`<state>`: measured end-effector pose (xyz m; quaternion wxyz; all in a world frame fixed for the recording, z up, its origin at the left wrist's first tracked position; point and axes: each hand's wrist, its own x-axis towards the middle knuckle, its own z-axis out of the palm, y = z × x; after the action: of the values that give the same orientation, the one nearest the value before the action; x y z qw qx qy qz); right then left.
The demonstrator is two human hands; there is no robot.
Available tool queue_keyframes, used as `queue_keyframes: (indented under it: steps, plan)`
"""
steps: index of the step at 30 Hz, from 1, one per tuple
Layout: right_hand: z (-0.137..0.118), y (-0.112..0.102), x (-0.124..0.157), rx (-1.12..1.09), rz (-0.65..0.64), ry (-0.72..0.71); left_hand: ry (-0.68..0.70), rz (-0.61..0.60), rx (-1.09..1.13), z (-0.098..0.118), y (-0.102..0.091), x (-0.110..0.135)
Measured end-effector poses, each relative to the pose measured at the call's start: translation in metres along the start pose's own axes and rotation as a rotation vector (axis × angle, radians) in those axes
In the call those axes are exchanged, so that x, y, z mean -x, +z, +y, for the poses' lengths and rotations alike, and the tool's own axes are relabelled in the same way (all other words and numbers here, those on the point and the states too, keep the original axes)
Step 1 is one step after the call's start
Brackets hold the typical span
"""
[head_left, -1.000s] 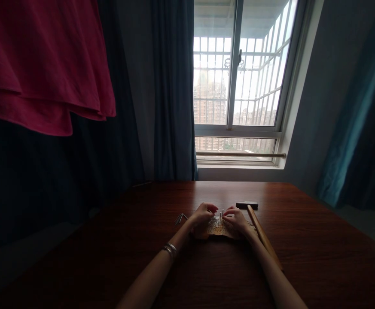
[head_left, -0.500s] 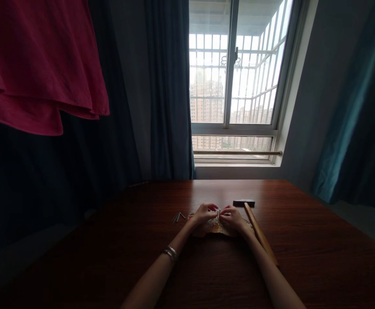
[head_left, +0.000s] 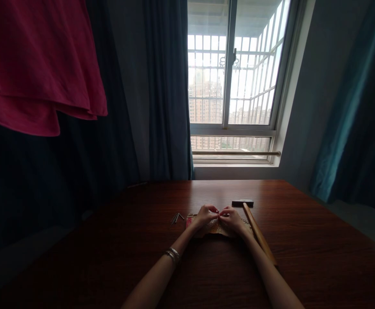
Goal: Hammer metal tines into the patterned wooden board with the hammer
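My left hand point(head_left: 205, 214) and my right hand point(head_left: 231, 218) meet at the fingertips, both pinched closed. Between them shows a small shiny metal piece point(head_left: 218, 211), too small to name. Under both hands lies a tan, speckled, uneven flat piece point(head_left: 218, 228) with a reddish patch at its left end; its material is unclear, and the hands cover much of it. Several thin metal rods point(head_left: 177, 218), like nails or punches, lie to its left. Just right of my right hand is a hammer point(head_left: 257, 231) with a wooden handle and dark head, untouched.
The dark wooden table point(head_left: 110, 253) stretches to the wall below a barred window point(head_left: 229, 86). A pink cloth point(head_left: 42, 68) hangs at upper left. Blue curtains point(head_left: 168, 94) hang beside the window. A metal bracelet point(head_left: 173, 255) circles my left wrist.
My fingertips have drawn closer together, and the upright shiny piece between them shows less. More of the speckled piece's reddish left end is visible. The view has shifted slightly.
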<state>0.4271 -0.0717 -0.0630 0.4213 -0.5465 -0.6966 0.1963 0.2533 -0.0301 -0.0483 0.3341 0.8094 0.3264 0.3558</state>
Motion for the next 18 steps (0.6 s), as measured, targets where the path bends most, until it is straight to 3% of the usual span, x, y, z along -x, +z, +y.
queue_keyframes:
  steps: [12,18]
  plan:
    - [-0.006,-0.006,0.003,-0.019,-0.011,-0.03,-0.036,0.008,0.017,-0.003,0.004,0.003]
    - [-0.013,-0.043,0.011,0.271,0.265,0.115,-0.049,0.023,0.021,-0.011,0.008,0.002]
